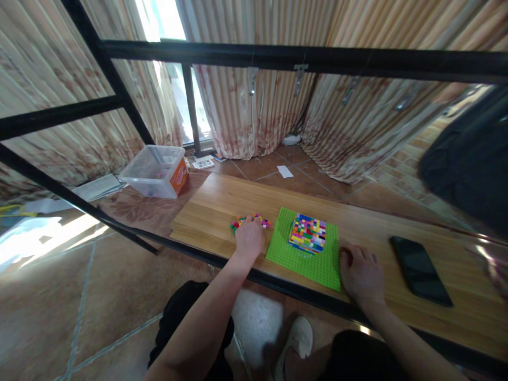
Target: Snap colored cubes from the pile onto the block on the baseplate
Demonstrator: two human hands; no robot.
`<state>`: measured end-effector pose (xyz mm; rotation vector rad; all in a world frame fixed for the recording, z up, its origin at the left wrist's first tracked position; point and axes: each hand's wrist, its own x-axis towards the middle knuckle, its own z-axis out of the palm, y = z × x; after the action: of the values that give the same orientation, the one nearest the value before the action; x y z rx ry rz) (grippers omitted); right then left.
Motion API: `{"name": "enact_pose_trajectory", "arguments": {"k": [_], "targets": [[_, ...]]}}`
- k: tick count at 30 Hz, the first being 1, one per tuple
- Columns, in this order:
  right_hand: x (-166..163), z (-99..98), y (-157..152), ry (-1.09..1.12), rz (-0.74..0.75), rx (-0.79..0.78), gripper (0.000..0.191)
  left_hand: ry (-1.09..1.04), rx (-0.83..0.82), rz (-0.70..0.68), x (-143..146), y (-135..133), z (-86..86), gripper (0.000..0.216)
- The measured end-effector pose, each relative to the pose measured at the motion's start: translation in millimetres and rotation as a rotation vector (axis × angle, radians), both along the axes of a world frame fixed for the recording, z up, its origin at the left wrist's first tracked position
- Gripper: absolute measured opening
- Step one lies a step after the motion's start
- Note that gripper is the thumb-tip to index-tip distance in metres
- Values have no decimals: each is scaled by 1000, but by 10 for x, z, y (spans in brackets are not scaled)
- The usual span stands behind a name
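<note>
A green baseplate (305,259) lies on the wooden table (214,206) with a block of many-coloured small bricks (307,233) built on it. Left of the plate lies a little heap of loose coloured bricks (248,220). My left hand (249,238) rests palm down on that heap, its fingers curled over the bricks and hidden from view. My right hand (359,272) lies on the table at the plate's right front corner, fingers curled under, touching the plate's edge.
A black phone (420,270) lies face up on the table to the right. A clear plastic box (154,170) with an orange label stands on the floor at the back left. Black metal frame bars (278,55) cross the view above. Curtains hang behind.
</note>
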<state>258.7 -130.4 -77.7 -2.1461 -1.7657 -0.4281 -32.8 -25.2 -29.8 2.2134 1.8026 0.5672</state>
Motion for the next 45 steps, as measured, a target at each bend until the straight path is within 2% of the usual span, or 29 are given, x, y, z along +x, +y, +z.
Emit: {"name": "enact_pose_trajectory", "arguments": {"k": [6,13,16,23,29,35,45], "targets": [[-18,5,2,0,-24,24,26,-198,45,-38,-58,-4,16,14],[-35,16,5,11,-28,9,25,-522,87,-371,104,-118,60,17],[-44,29,1,3,-30,3,25,-565,92,-427,197,-159,80,20],[-58,56,6,11,-28,-7,24,-560,107,-475,357,-128,58,23],[-80,62,0,27,-51,-15,25,-429,129,-497,429,-133,57,24],[-98,76,-12,37,-64,-20,26,-342,109,-459,451,-129,109,22],[-99,73,-10,40,-58,-9,25,-440,75,-366,489,-144,69,26]]}}
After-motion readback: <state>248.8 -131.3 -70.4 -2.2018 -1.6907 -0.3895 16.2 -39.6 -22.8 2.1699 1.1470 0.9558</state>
